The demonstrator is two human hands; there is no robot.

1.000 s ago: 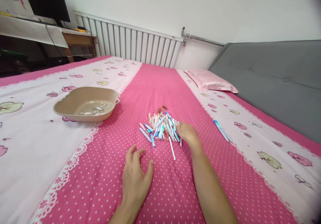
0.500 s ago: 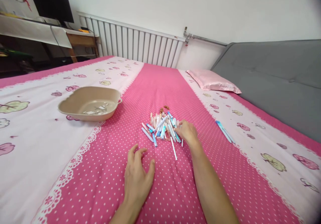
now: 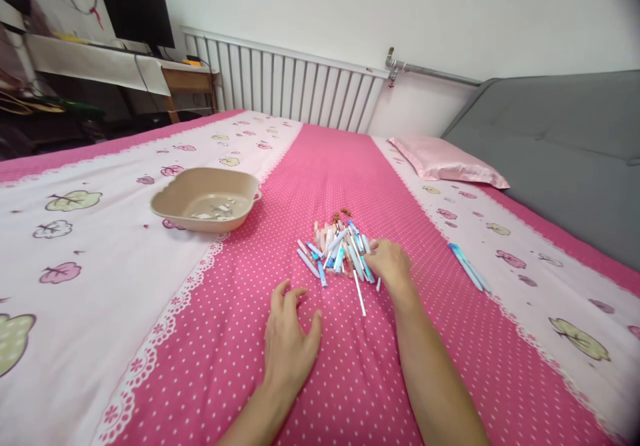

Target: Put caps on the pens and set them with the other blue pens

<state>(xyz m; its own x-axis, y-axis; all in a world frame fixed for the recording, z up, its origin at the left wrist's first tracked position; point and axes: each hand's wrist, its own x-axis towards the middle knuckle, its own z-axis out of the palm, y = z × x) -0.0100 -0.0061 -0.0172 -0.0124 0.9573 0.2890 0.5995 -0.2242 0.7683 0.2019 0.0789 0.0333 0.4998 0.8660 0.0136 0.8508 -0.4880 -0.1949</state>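
A loose heap of pens (image 3: pixel 340 251) in blue, white and pale pink lies on the pink dotted bedspread (image 3: pixel 330 173). At the heap's right edge is my right hand (image 3: pixel 393 264), its fingers pinched together against the pens; what they grip is hidden. A white stick-like piece (image 3: pixel 360 293) pokes out of the heap toward me. My left hand (image 3: pixel 291 339) rests low over the bedspread, in front of the heap and a little left of it. Its fingers are apart and hold nothing.
Left of the heap stands a beige basin (image 3: pixel 205 199) with small white pieces inside. Some blue pens (image 3: pixel 470 267) lie apart on the right. Farther back are a pink pillow (image 3: pixel 447 161), a grey headboard (image 3: pixel 565 146), a white radiator (image 3: pixel 295 79) and a desk with a monitor (image 3: pixel 137 16).
The view has turned slightly left, so everything sits farther right in the picture. Both hands keep nearly the same place and pose relative to the pens.
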